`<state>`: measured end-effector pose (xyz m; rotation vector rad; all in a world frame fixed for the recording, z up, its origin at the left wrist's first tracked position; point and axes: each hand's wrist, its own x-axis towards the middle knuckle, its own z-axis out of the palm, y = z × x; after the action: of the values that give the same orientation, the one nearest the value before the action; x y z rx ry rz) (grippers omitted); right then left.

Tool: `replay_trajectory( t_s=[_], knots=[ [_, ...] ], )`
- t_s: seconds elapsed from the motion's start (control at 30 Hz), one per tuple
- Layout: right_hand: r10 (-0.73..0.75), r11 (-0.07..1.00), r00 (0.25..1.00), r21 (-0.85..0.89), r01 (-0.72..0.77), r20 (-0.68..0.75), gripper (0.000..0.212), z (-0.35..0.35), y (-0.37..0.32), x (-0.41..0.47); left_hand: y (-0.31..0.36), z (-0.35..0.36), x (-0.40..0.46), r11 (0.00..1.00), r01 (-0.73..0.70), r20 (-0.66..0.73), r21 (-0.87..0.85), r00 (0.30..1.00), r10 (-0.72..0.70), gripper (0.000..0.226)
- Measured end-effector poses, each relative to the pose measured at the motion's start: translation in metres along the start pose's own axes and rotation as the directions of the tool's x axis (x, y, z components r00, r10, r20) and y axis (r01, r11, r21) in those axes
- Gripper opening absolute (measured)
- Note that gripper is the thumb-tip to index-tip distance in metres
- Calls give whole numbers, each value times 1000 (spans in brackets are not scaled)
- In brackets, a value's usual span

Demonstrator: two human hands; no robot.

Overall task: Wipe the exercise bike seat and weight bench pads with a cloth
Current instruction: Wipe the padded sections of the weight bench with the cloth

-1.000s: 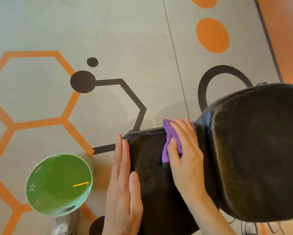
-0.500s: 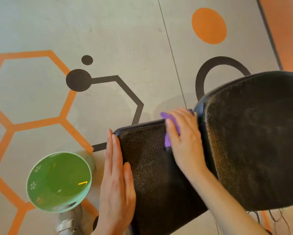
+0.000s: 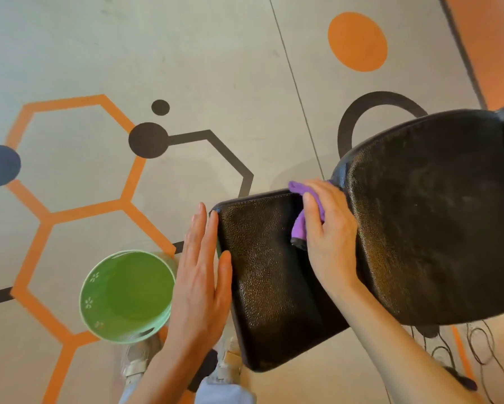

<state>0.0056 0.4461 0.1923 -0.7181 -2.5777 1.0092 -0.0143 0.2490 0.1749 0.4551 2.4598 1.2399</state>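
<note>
Your floor [image 3: 215, 53] is grey, painted with orange hexagon outlines, black lines and dots, and an orange oval at the far side. Over it stand two black textured pads of the bench: the large pad [image 3: 437, 217] fills the right of the view, and the small pad [image 3: 274, 275] lies lower, just left of it, its far edge stitched. A narrow gap separates the two.

A green bucket [image 3: 99, 301] stands on the floor left of the small pad, close beside your left forearm. Whether it holds liquid cannot be told from the glare.

Your left hand [image 3: 201, 281] lies flat and open, fingers straight, along the left edge of the small pad, the thumb resting on the pad surface; its grip holds nothing. Your right hand [image 3: 329, 237] presses down at the far right corner of the small pad, beside the gap, its grip closed over the purple cloth [image 3: 303, 223]. The cloth shows bunched beyond the fingertips and below the thumb, touching the small pad.

Your shoes [image 3: 137, 360] show beneath the bucket.
</note>
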Motion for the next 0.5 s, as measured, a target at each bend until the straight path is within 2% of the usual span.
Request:
replay_trajectory(
  t_s=[0.3, 0.5],
  knots=[
    [77, 996, 992, 43, -81, 98, 31, 10, -79, -73, 4, -62, -26, 990, -54, 112, 130, 993, 39, 56],
    [141, 985, 987, 93, -147, 74, 35, 23, -145, -118, 1, -122, -48, 979, -110, 199, 174, 977, 74, 56]
  ],
)
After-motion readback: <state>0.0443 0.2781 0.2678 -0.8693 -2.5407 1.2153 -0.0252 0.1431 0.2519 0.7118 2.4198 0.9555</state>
